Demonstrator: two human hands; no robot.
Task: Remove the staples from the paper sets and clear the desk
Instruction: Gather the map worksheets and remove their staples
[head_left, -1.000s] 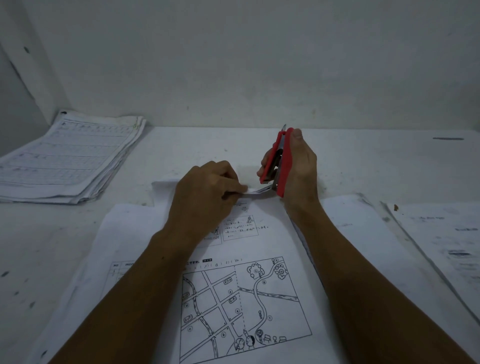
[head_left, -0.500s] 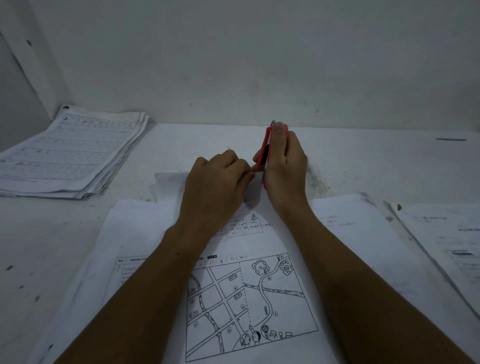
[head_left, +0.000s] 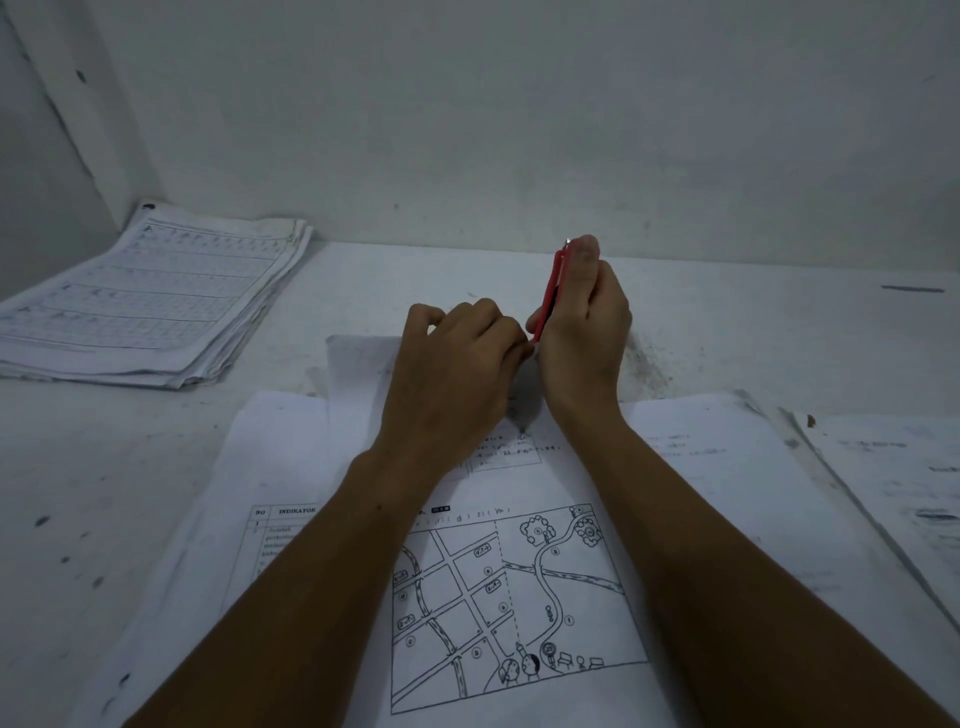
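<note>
At the far corner of the map-printed paper set (head_left: 498, 597), the right hand (head_left: 582, 332) grips a red staple remover (head_left: 551, 291) upright; its tip is hidden behind the left hand (head_left: 457, 364), whose curled fingers meet there, but what they pinch cannot be seen

Bare desk (head_left: 753, 322) lies open behind and right of the hands, up to the wall (head_left: 519, 130). A paper stack (head_left: 156, 306) fills the far left corner. Loose sheets (head_left: 898, 478) cover the right edge, possibly overlapping the map sheet (head_left: 509, 597) spread across the near centre.
</note>
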